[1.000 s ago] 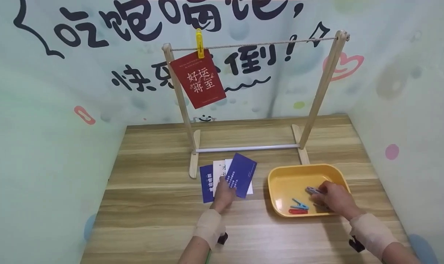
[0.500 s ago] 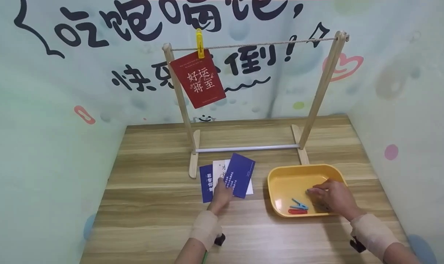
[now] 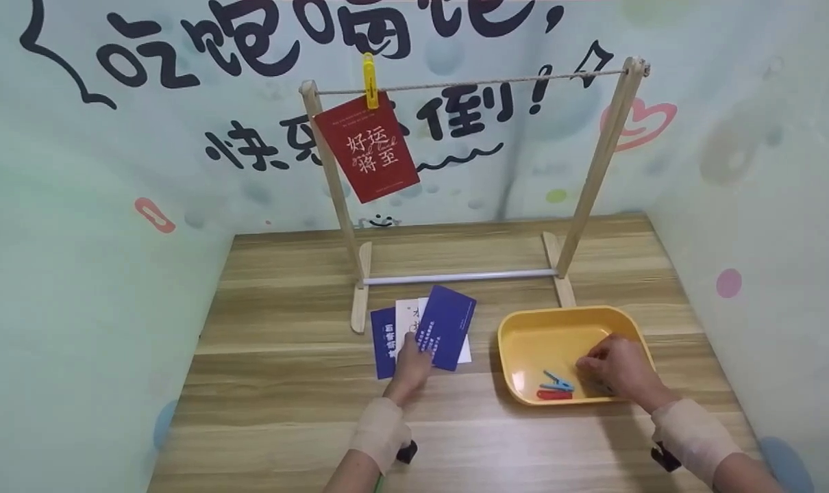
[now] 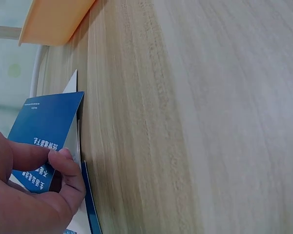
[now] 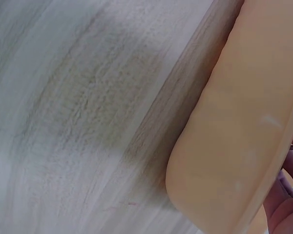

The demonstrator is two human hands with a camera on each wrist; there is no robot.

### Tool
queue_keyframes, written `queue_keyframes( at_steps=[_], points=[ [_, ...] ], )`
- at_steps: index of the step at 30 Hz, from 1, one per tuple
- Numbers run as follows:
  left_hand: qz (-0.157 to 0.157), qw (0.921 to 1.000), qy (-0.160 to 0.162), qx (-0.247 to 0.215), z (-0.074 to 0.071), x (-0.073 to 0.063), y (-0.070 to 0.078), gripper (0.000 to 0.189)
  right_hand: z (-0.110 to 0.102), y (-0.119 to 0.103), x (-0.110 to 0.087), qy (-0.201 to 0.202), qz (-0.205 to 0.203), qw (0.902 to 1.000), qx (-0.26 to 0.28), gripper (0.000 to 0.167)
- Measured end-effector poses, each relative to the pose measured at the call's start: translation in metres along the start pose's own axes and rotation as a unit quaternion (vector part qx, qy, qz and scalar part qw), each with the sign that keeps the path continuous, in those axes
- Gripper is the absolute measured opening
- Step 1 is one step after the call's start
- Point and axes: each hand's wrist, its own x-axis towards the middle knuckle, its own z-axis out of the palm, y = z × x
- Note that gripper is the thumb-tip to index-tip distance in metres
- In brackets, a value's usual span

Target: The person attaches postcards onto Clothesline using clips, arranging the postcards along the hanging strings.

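Observation:
My left hand (image 3: 413,366) pinches the lower corner of a dark blue card (image 3: 450,327) between thumb and finger. In the left wrist view that card (image 4: 49,117) is tilted up off the others. Beneath it are fanned a white card (image 3: 407,318) with black writing and another blue card (image 3: 384,335). Over the right part of the yellow tray (image 3: 558,313), my right hand (image 3: 623,366) has its fingertips drawn together on a clothespin, mostly hidden by the fingers. A blue clothespin (image 3: 558,381) and a red clothespin (image 3: 555,395) lie in the tray to the left of it.
Behind the cards stands a wooden frame (image 3: 603,164) with a string (image 3: 469,84) across its top. A yellow clothespin (image 3: 370,82) holds a red card (image 3: 370,150) on the string near the left post. A white rod (image 3: 459,277) joins the feet.
My right fingers have drawn together, and the grey clothespin seen at their tips a second ago is now covered. The left hand has shifted slightly left, still at the cards.

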Motion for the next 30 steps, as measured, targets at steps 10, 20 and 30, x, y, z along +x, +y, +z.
queue_keyframes(
  at_steps=[10, 20, 30],
  points=[
    [0.031, 0.9995, 0.008, 0.006, -0.005, -0.005, -0.007, 0.023, 0.001, -0.001, -0.003, 0.040, -0.075, 0.9956, -0.040, 0.010],
    [0.047, 0.9985, 0.020, -0.016, -0.007, -0.004, -0.006, 0.019, -0.010, -0.016, 0.000, 0.008, -0.056, 0.9981, -0.026, 0.015],
    [0.053, 0.9975, 0.046, -0.014, -0.012, -0.001, 0.012, 0.016, -0.032, -0.044, 0.010, -0.009, -0.100, 0.9948, -0.018, 0.030]
  ],
)
